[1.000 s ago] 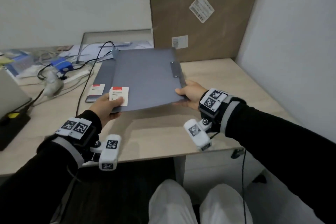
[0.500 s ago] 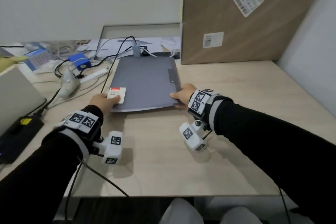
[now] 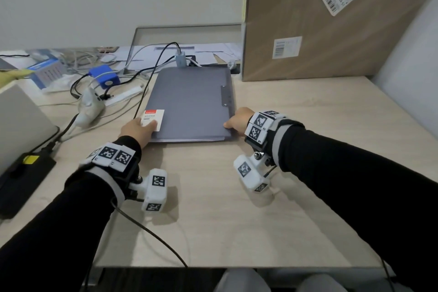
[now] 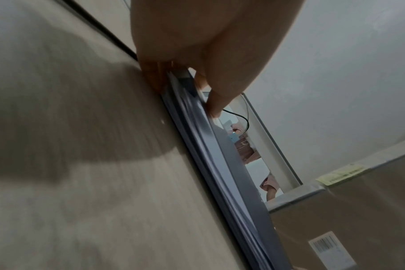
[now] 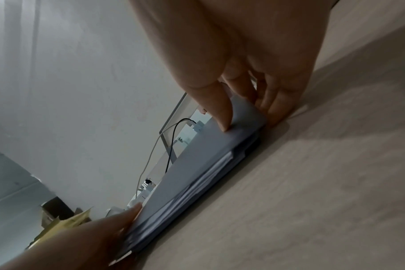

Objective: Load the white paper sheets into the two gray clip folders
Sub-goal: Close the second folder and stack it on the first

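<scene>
A gray clip folder [image 3: 192, 102] lies closed on the wooden desk, stacked on a second gray folder whose edge shows beneath it [image 5: 243, 151]. White paper sheets [image 5: 210, 173] peek out between the covers along the near edge. My left hand [image 3: 139, 129] pinches the stack's near left corner, thumb on a white label with a red stripe [image 3: 153, 119]. My right hand [image 3: 237, 121] pinches the near right corner, thumb on top and fingers underneath. A metal clip strip [image 3: 224, 96] runs along the top cover's right edge.
A large cardboard box [image 3: 331, 19] stands against the wall at the back right. Cables, a blue adapter [image 3: 105, 77] and a white device [image 3: 91, 106] clutter the back left. A laptop [image 3: 19, 121] and black power brick [image 3: 21, 173] sit at the left edge.
The folder stack, held raised and tilted a second ago, has come down flat onto the desk. Both hands still hold its near corners.
</scene>
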`<state>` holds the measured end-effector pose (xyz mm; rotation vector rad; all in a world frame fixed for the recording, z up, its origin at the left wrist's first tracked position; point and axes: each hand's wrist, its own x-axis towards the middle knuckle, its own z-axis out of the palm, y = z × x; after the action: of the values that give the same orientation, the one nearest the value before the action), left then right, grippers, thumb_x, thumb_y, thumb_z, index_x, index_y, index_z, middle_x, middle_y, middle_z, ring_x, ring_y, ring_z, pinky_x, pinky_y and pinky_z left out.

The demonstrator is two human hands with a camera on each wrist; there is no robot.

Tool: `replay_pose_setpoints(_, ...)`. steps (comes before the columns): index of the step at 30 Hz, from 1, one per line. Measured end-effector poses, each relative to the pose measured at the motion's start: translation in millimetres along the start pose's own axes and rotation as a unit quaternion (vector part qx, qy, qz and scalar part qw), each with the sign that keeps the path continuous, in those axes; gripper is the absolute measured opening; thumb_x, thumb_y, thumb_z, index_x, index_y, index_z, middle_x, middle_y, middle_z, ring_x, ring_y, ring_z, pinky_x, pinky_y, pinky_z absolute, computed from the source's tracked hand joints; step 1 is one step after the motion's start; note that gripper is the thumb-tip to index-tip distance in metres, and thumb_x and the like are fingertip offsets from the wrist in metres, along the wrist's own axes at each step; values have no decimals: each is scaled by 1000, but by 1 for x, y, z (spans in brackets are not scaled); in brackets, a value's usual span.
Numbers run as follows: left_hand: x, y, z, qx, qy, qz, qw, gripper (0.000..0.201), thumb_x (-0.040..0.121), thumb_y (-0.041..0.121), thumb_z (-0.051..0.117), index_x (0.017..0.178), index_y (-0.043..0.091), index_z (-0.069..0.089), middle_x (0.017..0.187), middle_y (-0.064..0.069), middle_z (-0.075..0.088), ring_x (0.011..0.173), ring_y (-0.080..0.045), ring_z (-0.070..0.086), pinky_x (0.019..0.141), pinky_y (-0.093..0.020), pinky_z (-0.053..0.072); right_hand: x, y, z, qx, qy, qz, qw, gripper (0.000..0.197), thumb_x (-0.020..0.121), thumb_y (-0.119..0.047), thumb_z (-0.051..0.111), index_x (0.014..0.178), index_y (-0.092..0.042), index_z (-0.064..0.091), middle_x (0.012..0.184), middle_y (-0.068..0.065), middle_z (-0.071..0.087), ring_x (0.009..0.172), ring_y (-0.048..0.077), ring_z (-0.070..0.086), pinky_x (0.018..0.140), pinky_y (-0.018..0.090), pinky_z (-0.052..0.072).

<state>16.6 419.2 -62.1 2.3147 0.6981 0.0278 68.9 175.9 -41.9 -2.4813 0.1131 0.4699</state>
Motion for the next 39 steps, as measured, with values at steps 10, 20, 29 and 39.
replay_pose_setpoints(10, -1, -13, -2, -35, 2, -8, 999, 57, 86, 37, 55, 132, 6, 49, 132, -16, 57, 119, -34, 52, 102, -38, 38, -2, 7, -1, 21, 2, 1, 1000, 41, 80, -21, 68, 113, 1, 60, 108, 14, 67, 102, 29, 63, 84, 31, 48)
replay_pose_setpoints(20, -5, -8, 0, -6, 13, 2, 1000, 48, 88, 36, 52, 128, 10, 54, 128, -17, 59, 116, -36, 54, 102, -40, 42, -1, 7, 0, -35, 6, 4, 999, 39, 86, -28, 64, 113, 1, 60, 103, 10, 64, 88, 24, 57, 79, 29, 46)
replay_pose_setpoints(29, -8, -5, -3, 32, 1, -8, 999, 56, 87, 47, 45, 132, 13, 51, 130, -18, 57, 122, -38, 47, 104, -45, 38, 1, 10, -1, -24, -16, -10, 1000, 41, 84, -27, 63, 119, -6, 59, 124, 11, 61, 114, 28, 59, 84, 31, 47)
replay_pose_setpoints(39, -22, 2, -2, 22, -16, -19, 999, 77, 73, 58, 36, 137, 16, 45, 134, -18, 54, 125, -39, 43, 105, -40, 34, 0, 6, -3, -63, -3, -27, 998, 42, 92, -24, 53, 129, -4, 50, 129, 14, 58, 113, 29, 58, 95, 33, 45)
